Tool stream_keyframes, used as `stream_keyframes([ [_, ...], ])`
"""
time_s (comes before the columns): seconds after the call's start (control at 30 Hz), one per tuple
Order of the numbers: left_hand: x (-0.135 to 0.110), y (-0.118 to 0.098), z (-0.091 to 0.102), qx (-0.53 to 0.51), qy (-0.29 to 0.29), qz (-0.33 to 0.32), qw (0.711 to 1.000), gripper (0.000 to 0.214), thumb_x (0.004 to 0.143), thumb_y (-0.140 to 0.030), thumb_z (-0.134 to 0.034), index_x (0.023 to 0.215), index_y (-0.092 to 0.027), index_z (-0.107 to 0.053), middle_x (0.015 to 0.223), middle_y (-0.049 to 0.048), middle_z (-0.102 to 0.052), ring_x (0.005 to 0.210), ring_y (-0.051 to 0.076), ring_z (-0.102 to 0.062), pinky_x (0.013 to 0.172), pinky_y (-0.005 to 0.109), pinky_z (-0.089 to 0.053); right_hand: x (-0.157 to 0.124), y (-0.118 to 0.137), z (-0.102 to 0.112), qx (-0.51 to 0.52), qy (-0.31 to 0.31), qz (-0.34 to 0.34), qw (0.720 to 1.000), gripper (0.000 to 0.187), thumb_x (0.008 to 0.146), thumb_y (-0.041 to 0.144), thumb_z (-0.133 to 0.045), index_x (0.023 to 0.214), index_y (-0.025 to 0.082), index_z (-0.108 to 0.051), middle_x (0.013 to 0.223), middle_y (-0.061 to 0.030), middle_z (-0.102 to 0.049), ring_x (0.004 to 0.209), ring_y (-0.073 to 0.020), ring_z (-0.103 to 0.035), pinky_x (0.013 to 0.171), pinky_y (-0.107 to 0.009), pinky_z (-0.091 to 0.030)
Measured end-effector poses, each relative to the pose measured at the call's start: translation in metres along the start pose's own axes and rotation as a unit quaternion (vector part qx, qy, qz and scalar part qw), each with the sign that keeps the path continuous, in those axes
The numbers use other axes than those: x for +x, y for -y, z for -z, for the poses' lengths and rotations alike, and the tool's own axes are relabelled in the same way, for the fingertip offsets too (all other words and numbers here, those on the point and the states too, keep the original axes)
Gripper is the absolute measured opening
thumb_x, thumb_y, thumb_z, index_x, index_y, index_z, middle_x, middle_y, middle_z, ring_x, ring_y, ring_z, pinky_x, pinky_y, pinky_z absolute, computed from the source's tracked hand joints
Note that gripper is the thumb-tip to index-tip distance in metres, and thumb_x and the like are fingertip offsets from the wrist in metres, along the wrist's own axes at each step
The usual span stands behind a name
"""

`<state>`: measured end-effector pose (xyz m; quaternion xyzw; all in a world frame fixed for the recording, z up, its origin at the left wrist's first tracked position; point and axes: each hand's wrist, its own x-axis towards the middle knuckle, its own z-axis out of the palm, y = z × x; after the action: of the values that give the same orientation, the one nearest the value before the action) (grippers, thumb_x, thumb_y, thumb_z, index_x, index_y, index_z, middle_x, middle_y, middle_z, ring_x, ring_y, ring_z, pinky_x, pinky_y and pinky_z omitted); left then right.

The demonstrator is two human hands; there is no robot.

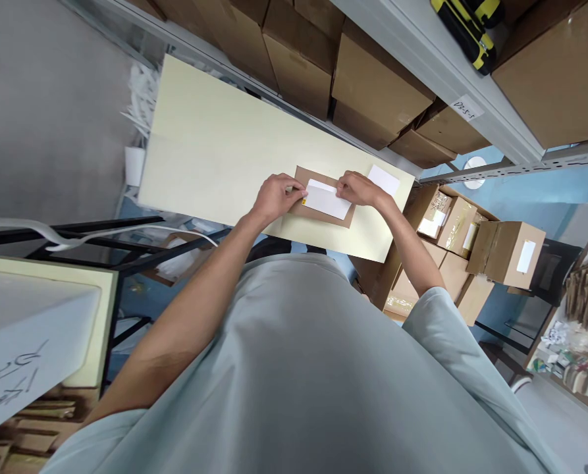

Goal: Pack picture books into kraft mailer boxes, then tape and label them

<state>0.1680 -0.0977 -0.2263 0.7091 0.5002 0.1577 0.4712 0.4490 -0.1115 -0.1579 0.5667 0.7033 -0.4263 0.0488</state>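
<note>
A flat brown cardboard piece (307,176) lies on the pale table (209,151) near its front edge. On top of it is a white label (327,201). My left hand (276,196) pinches the label's left end with curled fingers. My right hand (360,189) pinches its upper right corner. A second white sheet (385,179) lies on the table just to the right of my right hand.
Brown cartons (373,85) fill the shelf behind the table. More cartons (508,253), some with white labels, are stacked at the right. A yellow-black tool (469,29) rests on the upper shelf. A white cup (134,164) stands beside the table's left edge.
</note>
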Motion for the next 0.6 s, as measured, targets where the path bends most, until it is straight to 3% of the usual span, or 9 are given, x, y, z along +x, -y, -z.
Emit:
stream_keyframes([
  [0.6,0.001,0.009,-0.009,0.009,-0.021,0.002,1.000,0.015,0.092,-0.039,-0.077,0.091,-0.027,-0.085,0.110,0.0079,-0.082,0.112,0.031,-0.071,0.107,0.050,-0.058,-0.002,-0.006,-0.015,0.000,-0.024,0.009,1.000,0.020,0.106,0.023,-0.059,0.102,0.017,-0.078,0.118,-0.0147,-0.071,0.114,-0.0296,-0.062,0.106,-0.045,-0.050],
])
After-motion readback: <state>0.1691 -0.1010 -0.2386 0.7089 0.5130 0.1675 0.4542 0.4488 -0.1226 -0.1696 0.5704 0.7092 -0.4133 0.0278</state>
